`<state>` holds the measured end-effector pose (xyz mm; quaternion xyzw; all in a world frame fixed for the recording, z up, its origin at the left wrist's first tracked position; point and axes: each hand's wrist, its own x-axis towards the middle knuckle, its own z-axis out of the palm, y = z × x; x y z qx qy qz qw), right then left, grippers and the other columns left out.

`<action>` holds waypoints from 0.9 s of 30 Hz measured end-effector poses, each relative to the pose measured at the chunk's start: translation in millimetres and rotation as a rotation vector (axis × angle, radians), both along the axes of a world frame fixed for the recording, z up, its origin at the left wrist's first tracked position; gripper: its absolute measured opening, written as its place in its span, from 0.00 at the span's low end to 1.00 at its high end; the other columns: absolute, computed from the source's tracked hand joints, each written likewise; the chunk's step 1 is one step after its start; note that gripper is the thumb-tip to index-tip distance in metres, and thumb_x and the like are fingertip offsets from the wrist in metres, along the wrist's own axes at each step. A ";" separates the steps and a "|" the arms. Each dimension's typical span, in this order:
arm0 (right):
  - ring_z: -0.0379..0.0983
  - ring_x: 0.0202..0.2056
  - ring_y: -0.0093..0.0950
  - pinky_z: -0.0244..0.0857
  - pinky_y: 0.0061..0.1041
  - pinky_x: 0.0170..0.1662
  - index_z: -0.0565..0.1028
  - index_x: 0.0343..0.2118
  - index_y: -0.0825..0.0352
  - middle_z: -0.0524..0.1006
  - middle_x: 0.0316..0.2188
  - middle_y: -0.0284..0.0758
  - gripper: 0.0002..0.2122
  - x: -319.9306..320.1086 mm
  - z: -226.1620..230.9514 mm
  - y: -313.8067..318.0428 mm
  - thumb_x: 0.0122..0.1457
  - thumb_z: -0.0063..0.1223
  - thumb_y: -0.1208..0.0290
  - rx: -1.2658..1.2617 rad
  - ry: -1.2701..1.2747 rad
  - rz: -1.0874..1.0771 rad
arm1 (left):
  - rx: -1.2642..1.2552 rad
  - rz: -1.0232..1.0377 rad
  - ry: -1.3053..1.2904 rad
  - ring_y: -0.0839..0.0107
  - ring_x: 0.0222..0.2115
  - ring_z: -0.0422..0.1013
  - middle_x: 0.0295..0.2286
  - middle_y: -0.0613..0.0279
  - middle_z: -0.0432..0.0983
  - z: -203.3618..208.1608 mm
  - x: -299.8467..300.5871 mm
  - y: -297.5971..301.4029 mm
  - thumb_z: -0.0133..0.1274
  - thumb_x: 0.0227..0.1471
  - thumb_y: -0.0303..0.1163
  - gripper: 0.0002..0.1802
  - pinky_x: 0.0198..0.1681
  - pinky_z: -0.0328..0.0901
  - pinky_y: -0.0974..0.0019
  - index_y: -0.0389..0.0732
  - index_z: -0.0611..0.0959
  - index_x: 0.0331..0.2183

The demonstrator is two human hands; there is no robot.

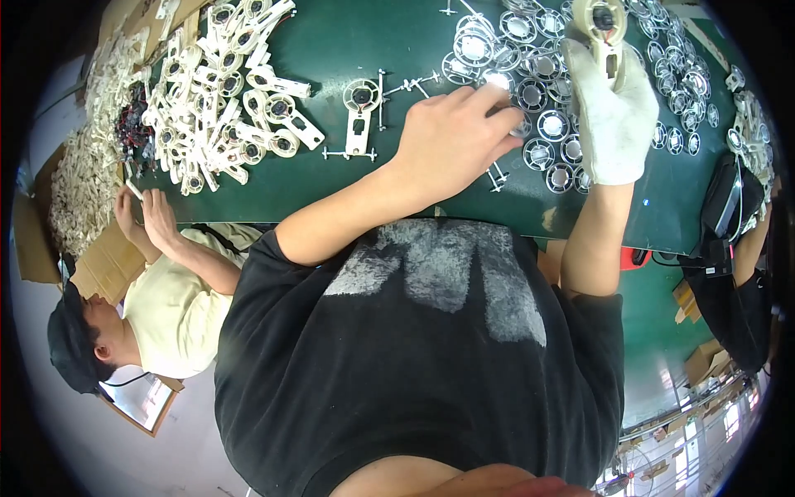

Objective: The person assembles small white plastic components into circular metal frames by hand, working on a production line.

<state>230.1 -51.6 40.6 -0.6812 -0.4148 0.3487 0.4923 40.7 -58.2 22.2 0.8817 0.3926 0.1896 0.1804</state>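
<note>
My left hand (460,137), bare, reaches into a spread of silver rings (552,125). Its fingers are bent, and a silver ring (522,126) shows between fingertips and thumb; the grip is partly hidden. In a white glove, my right hand (617,124) holds up a white plastic housing (609,58) with a round head, a dark round centre and a short handle. The thumb lies along its left side. To the left of my left hand, a similar white housing (358,120) lies alone on the green table, with thin metal sprue pieces (414,84) beside it.
A heap of white housings (224,91) covers the table's left part, with dark wired parts (132,128) beyond. More silver rings (679,91) lie at the right. A co-worker (174,315) handles a white piece at the left; another person's arm (749,240) shows at the right.
</note>
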 end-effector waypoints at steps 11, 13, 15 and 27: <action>0.79 0.27 0.44 0.72 0.34 0.33 0.80 0.40 0.61 0.79 0.24 0.44 0.13 -35.2 18.2 -10.4 0.58 0.59 0.58 -0.178 -0.706 0.564 | -0.061 0.175 -0.363 0.83 0.17 0.59 0.34 0.68 0.79 39.2 -32.6 33.3 0.67 0.50 0.28 0.15 0.20 0.54 0.75 0.43 0.89 0.43; 0.79 0.28 0.45 0.72 0.35 0.33 0.79 0.37 0.62 0.80 0.24 0.44 0.13 -39.1 14.7 -10.2 0.58 0.59 0.58 -0.220 -0.610 0.584 | -0.083 0.207 -0.317 0.83 0.17 0.59 0.36 0.69 0.79 38.5 -34.1 32.5 0.68 0.49 0.30 0.17 0.21 0.56 0.74 0.45 0.88 0.44; 0.79 0.29 0.45 0.72 0.35 0.34 0.80 0.38 0.62 0.80 0.25 0.44 0.12 -42.1 19.9 -7.5 0.57 0.60 0.59 -0.247 -0.617 0.613 | -0.168 0.149 -0.366 0.81 0.19 0.62 0.37 0.69 0.79 35.0 -38.7 32.8 0.69 0.48 0.31 0.21 0.23 0.60 0.74 0.46 0.87 0.46; 0.81 0.32 0.41 0.73 0.34 0.35 0.80 0.42 0.60 0.81 0.27 0.41 0.13 -37.4 17.9 -15.7 0.55 0.61 0.62 -0.123 -0.617 0.639 | 0.157 -0.078 -0.264 0.67 0.30 0.79 0.37 0.61 0.84 28.3 -56.6 40.6 0.74 0.33 0.45 0.34 0.32 0.73 0.69 0.43 0.86 0.46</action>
